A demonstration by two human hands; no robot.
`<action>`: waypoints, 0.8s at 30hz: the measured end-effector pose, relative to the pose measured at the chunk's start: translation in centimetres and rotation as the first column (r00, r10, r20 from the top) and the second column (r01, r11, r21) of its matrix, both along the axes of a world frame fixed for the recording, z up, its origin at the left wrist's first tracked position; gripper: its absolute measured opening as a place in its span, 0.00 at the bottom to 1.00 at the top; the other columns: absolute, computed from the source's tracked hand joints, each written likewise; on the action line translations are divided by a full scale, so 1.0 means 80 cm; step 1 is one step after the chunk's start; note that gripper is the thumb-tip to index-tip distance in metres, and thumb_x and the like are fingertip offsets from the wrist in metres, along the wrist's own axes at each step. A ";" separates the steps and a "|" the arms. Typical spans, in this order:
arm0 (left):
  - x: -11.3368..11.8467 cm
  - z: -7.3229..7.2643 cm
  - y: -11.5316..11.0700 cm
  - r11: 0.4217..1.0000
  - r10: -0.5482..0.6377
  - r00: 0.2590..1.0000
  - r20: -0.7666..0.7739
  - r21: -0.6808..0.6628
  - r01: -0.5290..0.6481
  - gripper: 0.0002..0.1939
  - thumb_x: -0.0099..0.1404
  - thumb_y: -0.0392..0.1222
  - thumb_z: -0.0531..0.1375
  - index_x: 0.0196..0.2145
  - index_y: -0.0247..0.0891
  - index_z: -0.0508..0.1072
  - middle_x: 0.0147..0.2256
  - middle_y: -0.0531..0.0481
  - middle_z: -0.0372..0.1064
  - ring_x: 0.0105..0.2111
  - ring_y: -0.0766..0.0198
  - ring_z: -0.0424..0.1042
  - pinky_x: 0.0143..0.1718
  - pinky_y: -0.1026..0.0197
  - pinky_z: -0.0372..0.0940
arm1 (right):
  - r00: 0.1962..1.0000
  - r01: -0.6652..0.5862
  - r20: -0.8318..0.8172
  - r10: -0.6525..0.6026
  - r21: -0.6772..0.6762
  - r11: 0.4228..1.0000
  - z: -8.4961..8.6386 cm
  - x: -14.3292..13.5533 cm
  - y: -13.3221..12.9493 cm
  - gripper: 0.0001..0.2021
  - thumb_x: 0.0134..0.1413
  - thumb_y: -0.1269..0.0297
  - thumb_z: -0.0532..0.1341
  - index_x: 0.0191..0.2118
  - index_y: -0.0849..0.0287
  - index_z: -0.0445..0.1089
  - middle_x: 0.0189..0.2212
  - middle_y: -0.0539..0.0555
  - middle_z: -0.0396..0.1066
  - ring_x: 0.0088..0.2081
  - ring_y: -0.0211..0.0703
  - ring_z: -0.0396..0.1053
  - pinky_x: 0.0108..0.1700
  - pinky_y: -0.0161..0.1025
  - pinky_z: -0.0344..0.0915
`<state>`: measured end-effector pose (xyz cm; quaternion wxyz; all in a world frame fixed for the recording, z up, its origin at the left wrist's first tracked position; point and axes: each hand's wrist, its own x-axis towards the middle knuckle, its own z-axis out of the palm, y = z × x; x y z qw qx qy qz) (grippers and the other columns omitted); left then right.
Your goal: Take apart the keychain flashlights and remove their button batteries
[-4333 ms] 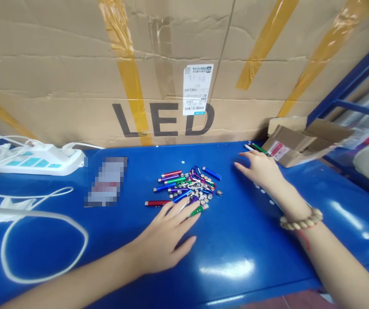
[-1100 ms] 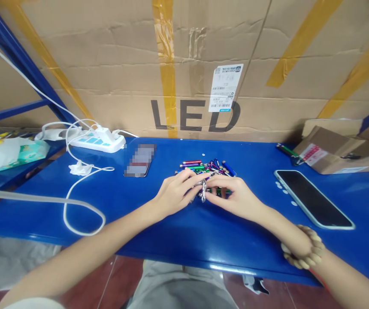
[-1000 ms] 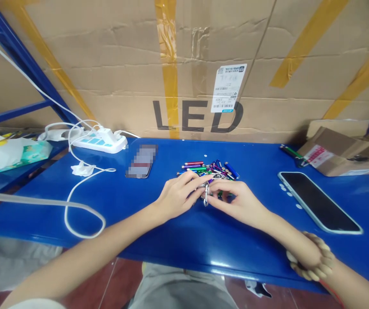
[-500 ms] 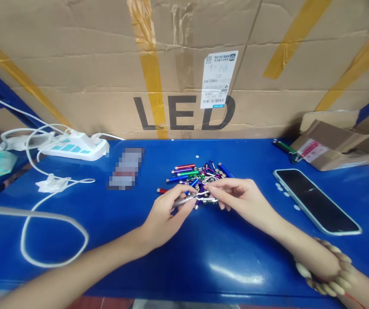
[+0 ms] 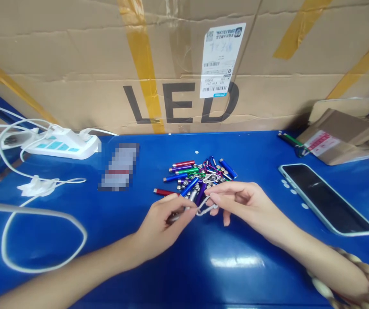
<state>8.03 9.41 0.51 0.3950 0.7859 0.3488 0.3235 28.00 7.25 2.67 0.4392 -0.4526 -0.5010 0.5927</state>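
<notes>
My left hand (image 5: 163, 219) is closed around a small silver penlight-like tube (image 5: 173, 218), mostly hidden by the fingers. In a pinch between thumb and fingertips, my right hand (image 5: 247, 206) has the far end of a silver carabiner clip (image 5: 207, 209). The clip's near end meets my left fingertips, by the end of the tube; whether the two are joined is too small to tell. Just behind both hands lies a heap of small metal tubes, among them a blue tube (image 5: 189, 187), a green tube (image 5: 187, 171) and a red tube (image 5: 165, 192).
On the blue table (image 5: 184, 266), a phone (image 5: 326, 199) lies at right near an open cardboard box (image 5: 342, 137). A power strip (image 5: 64, 143) with white cables (image 5: 44, 270) sits at left, beside a blurred-out flat object (image 5: 119, 167). A large LED carton (image 5: 101, 86) stands behind.
The view has shifted slightly. The carabiner has turned and shows more of its loop between my hands. More of the silver tube is covered by my left fingers.
</notes>
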 end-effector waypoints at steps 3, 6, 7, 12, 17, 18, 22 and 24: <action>0.001 0.005 -0.001 0.989 0.108 0.991 0.076 -0.106 -0.100 0.10 0.66 0.42 0.53 0.32 0.36 0.70 0.18 0.57 0.58 0.17 0.72 0.54 0.18 0.70 0.52 | 1.000 0.008 0.025 -0.007 -0.037 0.999 -0.002 0.002 0.003 0.12 0.46 0.61 0.67 0.38 0.60 0.77 0.26 0.53 0.76 0.27 0.38 0.73 0.23 0.29 0.69; 0.002 0.005 -0.002 0.972 0.177 0.972 0.156 -0.184 -0.147 0.08 0.66 0.44 0.54 0.33 0.37 0.67 0.15 0.61 0.53 0.16 0.72 0.51 0.17 0.70 0.50 | 0.998 -0.036 0.040 0.039 -0.074 0.997 -0.008 0.003 0.005 0.12 0.46 0.60 0.67 0.38 0.60 0.77 0.23 0.52 0.75 0.25 0.36 0.72 0.23 0.29 0.69; 0.002 0.005 -0.003 0.969 0.182 0.969 0.169 -0.200 -0.147 0.08 0.66 0.44 0.54 0.33 0.37 0.66 0.15 0.61 0.53 0.16 0.72 0.50 0.17 0.70 0.49 | 0.997 -0.053 0.045 0.057 -0.080 0.995 -0.010 0.003 0.005 0.13 0.47 0.60 0.67 0.38 0.60 0.77 0.22 0.52 0.75 0.24 0.35 0.71 0.23 0.29 0.69; 0.002 0.003 -0.003 0.975 0.139 0.980 0.139 -0.193 -0.111 0.09 0.66 0.45 0.54 0.32 0.38 0.65 0.17 0.59 0.57 0.16 0.71 0.51 0.17 0.69 0.48 | 0.993 -0.069 0.097 0.074 -0.053 0.996 -0.014 0.002 0.003 0.14 0.47 0.57 0.66 0.38 0.60 0.77 0.20 0.51 0.72 0.21 0.34 0.69 0.21 0.29 0.68; 0.000 0.003 -0.004 0.981 0.136 0.986 0.100 -0.150 -0.120 0.07 0.66 0.43 0.54 0.32 0.38 0.64 0.16 0.60 0.55 0.15 0.72 0.48 0.17 0.69 0.46 | 0.987 0.001 0.163 -0.002 0.005 1.000 -0.006 -0.004 -0.001 0.14 0.47 0.55 0.66 0.36 0.61 0.77 0.18 0.50 0.70 0.18 0.33 0.66 0.19 0.29 0.67; 0.000 0.002 -0.005 0.983 0.144 0.984 0.102 -0.130 -0.131 0.07 0.65 0.43 0.55 0.32 0.38 0.64 0.16 0.61 0.55 0.15 0.73 0.47 0.16 0.70 0.46 | 0.986 0.009 0.168 -0.012 0.018 1.000 -0.005 -0.005 -0.003 0.14 0.47 0.55 0.66 0.36 0.61 0.77 0.18 0.50 0.70 0.18 0.33 0.66 0.19 0.29 0.67; 0.001 0.000 -0.006 0.983 0.182 0.976 0.118 -0.015 -0.182 0.04 0.64 0.40 0.57 0.33 0.38 0.65 0.16 0.61 0.54 0.14 0.74 0.48 0.16 0.70 0.46 | 0.978 0.038 0.202 -0.052 0.075 0.996 -0.009 -0.009 -0.007 0.13 0.49 0.56 0.65 0.37 0.60 0.76 0.18 0.49 0.70 0.19 0.34 0.67 0.19 0.30 0.66; 0.001 -0.002 -0.006 0.976 0.200 0.971 0.131 0.063 -0.209 0.04 0.63 0.38 0.58 0.32 0.38 0.66 0.20 0.58 0.59 0.17 0.72 0.55 0.17 0.70 0.49 | 0.961 0.069 0.255 -0.107 0.153 0.986 -0.012 -0.009 -0.009 0.11 0.51 0.57 0.64 0.37 0.59 0.76 0.19 0.49 0.71 0.19 0.35 0.68 0.19 0.30 0.66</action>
